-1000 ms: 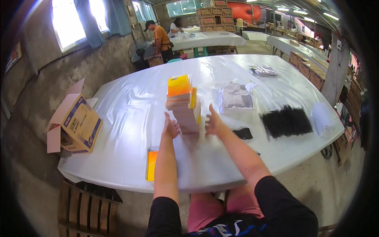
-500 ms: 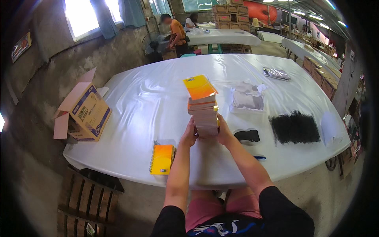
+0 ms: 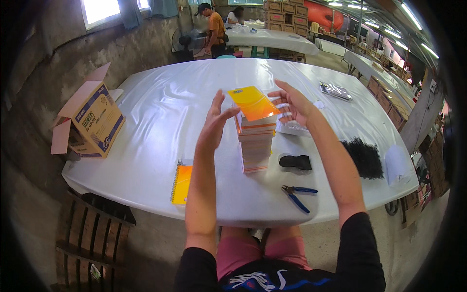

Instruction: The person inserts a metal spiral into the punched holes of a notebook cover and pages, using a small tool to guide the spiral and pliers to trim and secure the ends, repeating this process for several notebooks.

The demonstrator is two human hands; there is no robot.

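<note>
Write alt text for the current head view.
Left hand and right hand, open, flank the top of a tall notebook stack on a white-covered table. Blue-handled pliers and a black object lie to its right; a yellow-orange spiral notebook and an open cardboard box are to its left.

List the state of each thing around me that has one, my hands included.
Notebook stack: standing upright.
Top notebook: closed, askew.
Separate notebook: closed, partly hidden.
Left hand: grip open, contact unclear.
Right hand: grip open, contact unclear.
Carton: flaps open.
Pliers: handles spread.
Fan: unclear whether running.
Ceiling lights: lit.
</note>
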